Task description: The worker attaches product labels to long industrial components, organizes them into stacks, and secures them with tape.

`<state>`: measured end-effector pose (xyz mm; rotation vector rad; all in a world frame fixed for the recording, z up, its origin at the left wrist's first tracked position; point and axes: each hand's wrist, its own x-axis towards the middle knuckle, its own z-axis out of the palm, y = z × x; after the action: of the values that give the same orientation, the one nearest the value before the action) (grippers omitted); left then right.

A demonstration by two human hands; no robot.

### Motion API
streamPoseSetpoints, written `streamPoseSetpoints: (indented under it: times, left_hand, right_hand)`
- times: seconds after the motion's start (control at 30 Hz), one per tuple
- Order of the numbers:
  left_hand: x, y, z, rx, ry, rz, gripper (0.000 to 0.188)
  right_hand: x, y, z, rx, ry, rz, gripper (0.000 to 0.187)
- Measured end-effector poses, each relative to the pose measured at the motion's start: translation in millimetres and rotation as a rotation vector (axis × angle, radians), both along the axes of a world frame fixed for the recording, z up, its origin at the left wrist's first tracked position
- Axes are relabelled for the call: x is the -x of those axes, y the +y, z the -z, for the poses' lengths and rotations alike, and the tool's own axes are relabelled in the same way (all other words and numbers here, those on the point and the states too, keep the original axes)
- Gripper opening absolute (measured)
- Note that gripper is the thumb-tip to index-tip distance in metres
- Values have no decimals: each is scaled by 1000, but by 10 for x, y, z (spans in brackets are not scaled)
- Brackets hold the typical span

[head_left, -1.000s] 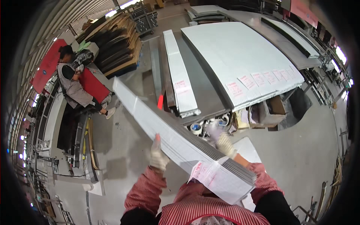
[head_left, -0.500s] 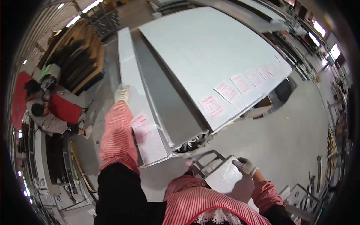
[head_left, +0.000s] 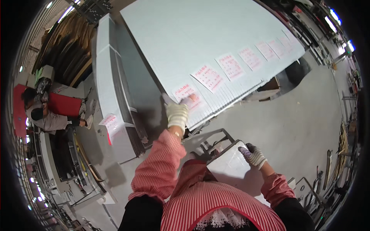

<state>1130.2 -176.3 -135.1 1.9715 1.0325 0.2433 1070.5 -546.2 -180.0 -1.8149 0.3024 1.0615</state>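
Observation:
My left hand (head_left: 178, 114), in a white knit glove, lies at the near left corner of a large stack of flat white cardboard (head_left: 216, 42). Its fingers are apart, some over the corner's left edge, the thumb on a paper label with red print (head_left: 185, 91). More such labels (head_left: 229, 66) run in a row along the stack's near edge. My right hand (head_left: 254, 156), gloved too, grips the edge of a white rectangular panel (head_left: 231, 163) close to my body. Left of the big stack stands a narrow white stack (head_left: 108, 81), a loose-cornered label (head_left: 110, 122) on its near end.
A grey gap (head_left: 135, 73) separates the two stacks. Beside the white panel is a dark metal frame (head_left: 219, 138). On the left, a person (head_left: 40, 109) sits by a red surface (head_left: 65, 104). Brown and dark sheets (head_left: 65, 50) are piled behind; rods (head_left: 341, 150) stand right.
My left hand has left the narrow stack and moved right onto the big stack's corner. The view has shifted, and the narrow stack shows more of its side. My right hand stays on the panel.

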Motion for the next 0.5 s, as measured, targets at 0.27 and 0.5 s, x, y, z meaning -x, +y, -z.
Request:
streamPoseSetpoints:
  times: [0.27,0.5]
  left_hand:
    - [-159,41,248,28,-129,-30,93]
    - [-151,77,359,-6,-194,19,93]
  right_hand:
    - [-132,1065,-105,-542,-617,337,58]
    - [-479,2010,49,-742,161,644,46]
